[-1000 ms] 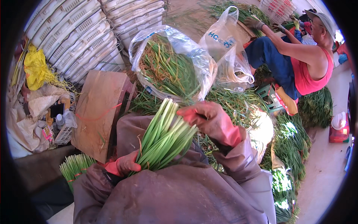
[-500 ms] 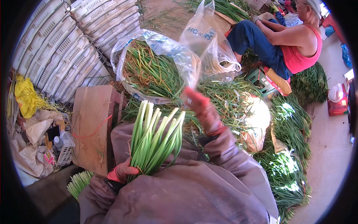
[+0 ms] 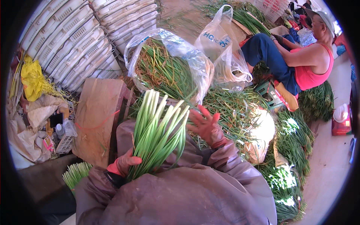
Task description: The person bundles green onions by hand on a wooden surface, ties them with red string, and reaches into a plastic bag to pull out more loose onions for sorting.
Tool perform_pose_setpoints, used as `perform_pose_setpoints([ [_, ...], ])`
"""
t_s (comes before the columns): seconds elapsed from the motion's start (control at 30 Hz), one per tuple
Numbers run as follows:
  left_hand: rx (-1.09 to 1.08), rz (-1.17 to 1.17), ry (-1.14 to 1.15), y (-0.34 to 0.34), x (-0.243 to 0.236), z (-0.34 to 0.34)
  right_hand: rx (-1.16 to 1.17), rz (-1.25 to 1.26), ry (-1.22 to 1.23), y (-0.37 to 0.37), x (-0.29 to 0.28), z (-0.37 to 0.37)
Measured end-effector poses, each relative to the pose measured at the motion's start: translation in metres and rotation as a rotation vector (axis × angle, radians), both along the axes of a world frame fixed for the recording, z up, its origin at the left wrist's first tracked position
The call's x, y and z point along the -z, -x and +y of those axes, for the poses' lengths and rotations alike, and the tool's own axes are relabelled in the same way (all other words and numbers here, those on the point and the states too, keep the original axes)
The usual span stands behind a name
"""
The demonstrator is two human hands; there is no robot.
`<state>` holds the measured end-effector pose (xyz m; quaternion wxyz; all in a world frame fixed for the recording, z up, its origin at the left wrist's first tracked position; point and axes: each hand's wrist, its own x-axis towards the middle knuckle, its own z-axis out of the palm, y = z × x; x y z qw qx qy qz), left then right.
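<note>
White crates (image 3: 69,43) crowd the far left, and from my remote post I see the left hand (image 3: 125,164) gripping the green-stalk bunch (image 3: 157,131) by its near end, above the lap; the right hand (image 3: 206,127) is spread, empty, just right of it. I'd hold snugly without crushing, pale ends level. Counting: 2 crate stacks, 2 clear bags (image 3: 204,69), 1 held bunch, 1 seated co-worker (image 3: 314,69)!
</note>
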<state>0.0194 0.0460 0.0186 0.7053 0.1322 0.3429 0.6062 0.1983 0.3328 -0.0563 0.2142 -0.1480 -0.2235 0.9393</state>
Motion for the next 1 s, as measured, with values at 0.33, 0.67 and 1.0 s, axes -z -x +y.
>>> perform_pose_setpoints([
  [0.33, -0.003, 1.139, -0.253, 0.001, 0.003, 0.056, -0.102, -0.136, -0.438, 0.095, -0.082, -0.020],
  [0.67, -0.173, 1.301, -0.463, 0.001, -0.051, 0.088, 0.039, -0.221, -0.266, 0.078, -0.136, -0.024],
  [1.0, 0.232, 1.567, -0.546, 0.017, -0.016, 0.070, 0.477, -0.386, -0.649, -0.022, -0.282, 0.100],
])
